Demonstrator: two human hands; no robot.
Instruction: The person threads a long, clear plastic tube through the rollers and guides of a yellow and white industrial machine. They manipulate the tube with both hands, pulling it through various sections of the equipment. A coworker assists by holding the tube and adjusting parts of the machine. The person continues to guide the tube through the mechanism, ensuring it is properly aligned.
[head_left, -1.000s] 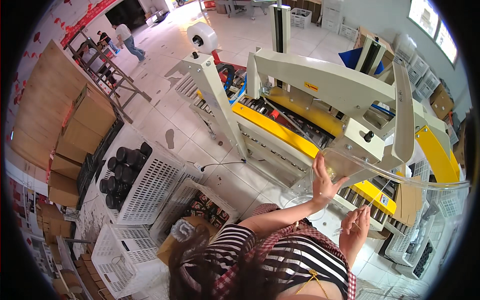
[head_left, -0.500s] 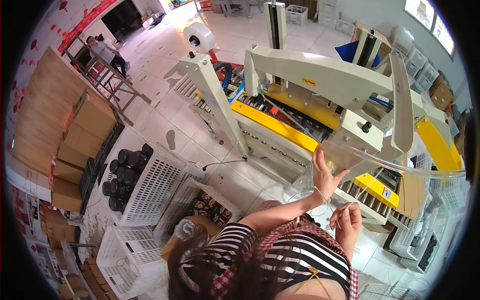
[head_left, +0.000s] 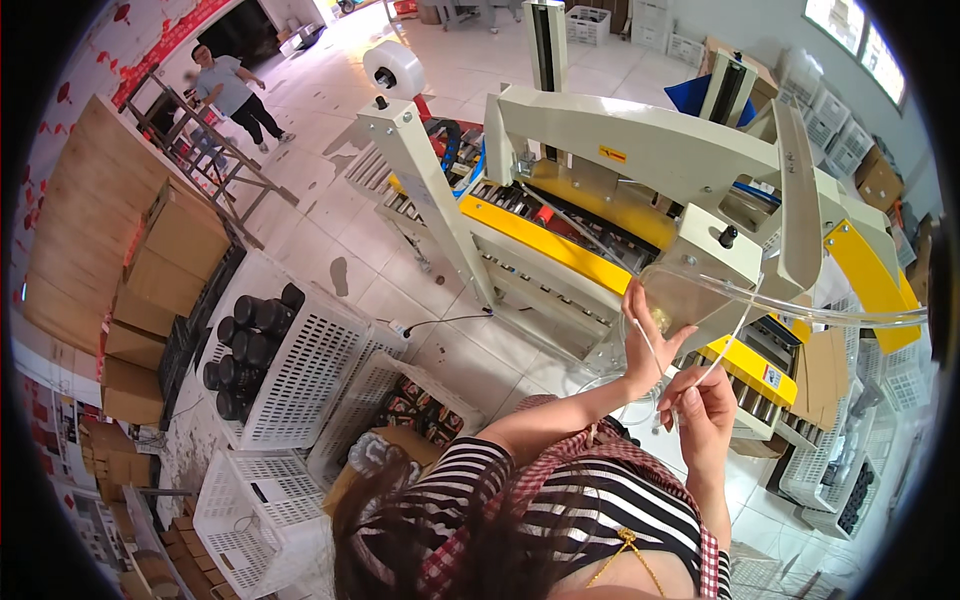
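My left hand (head_left: 652, 338) is raised beside the edge of a clear curved plastic piece (head_left: 705, 290), fingers stretched up and thumb apart. I cannot tell whether it touches the plastic. A thin white cord (head_left: 712, 366) passes between the fingers of my right hand (head_left: 697, 408), which pinches it just below and to the right of the left hand. One length of cord slants up toward the plastic; another runs across the left palm. Loose clear loops hang below the left wrist.
A beige conveyor machine with yellow rails (head_left: 545, 243) stands ahead. White crates (head_left: 305, 375) of black-capped containers and dark packs sit on the left, near stacked cartons (head_left: 180, 240). At the far left a person (head_left: 225, 90) stands by a wooden ladder (head_left: 215, 165).
My right hand has risen and turned, drawing the cord up toward the plastic. The left hand stays nearly in place. The far person has moved from beside the ladder to standing more upright.
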